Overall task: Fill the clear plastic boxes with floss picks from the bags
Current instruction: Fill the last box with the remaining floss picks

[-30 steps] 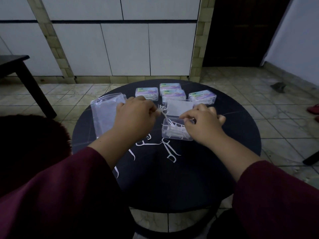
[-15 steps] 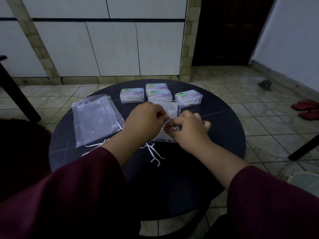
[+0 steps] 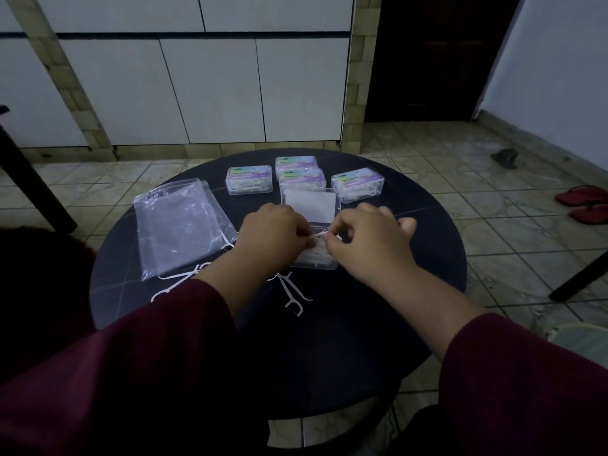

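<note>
Drawn closer together over the open box (image 3: pixel 316 255) since half a second ago: left hand (image 3: pixel 273 235) and right hand (image 3: pixel 365 241), both pinching white floss picks (image 3: pixel 316 240) above it at mid-worktop (image 3: pixel 427 258). Box front hidden by knuckles; lid (image 3: pixel 310 205) raised behind. Bags (image 3: pixel 179 225) near left edge, loose picks (image 3: pixel 292 292) partly under forearm. Four closed boxes (image 3: pixel 249 180) at far edge.

Your sleeves (image 3: pixel 138 373) are maroon, the round table (image 3: pixel 329 357) black. White floss picks (image 3: pixel 292 292) lie beside clear bags (image 3: pixel 177 225); the closed boxes (image 3: pixel 249 180) carry green-and-purple labels. Red sandals (image 3: pixel 584 200) sit on beige floor tiles (image 3: pixel 493 225).
</note>
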